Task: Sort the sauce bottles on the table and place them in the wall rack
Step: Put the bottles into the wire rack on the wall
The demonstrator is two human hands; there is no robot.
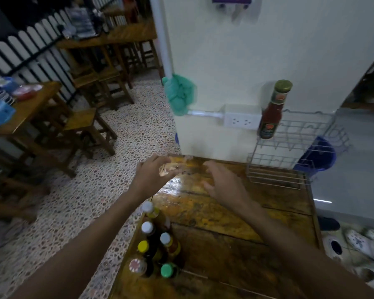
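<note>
A wooden table (235, 234) is butting its far edge against a cream pillar (235, 61), and its left edge is dropping to speckled floor (84, 201) that is lying open toward the wooden stools (82, 128). Most of the tabletop, from the pillar down to the near edge, is lying bare.

A wire wall rack (294, 152) is hanging on the pillar's right side, above the table's far right corner. Its upper tier is carrying one red sauce bottle (272, 111), standing upright at the tier's left end with its green-gold cap pointing up, just beside a white socket box (242, 119). The lower tier is showing only wire.

A cluster of sauce bottles (156, 244) is standing upright along the table's left edge, well short of the pillar, caps of white, yellow, green and a striped red-and-white facing the camera, long axes vertical.

The left hand (153, 175) is hovering over the table's far left corner, fingers spread loosely, blurred, gripping nothing. The right hand (225, 184) is reaching toward the pillar, fingers splayed wide and holding nothing.
</note>
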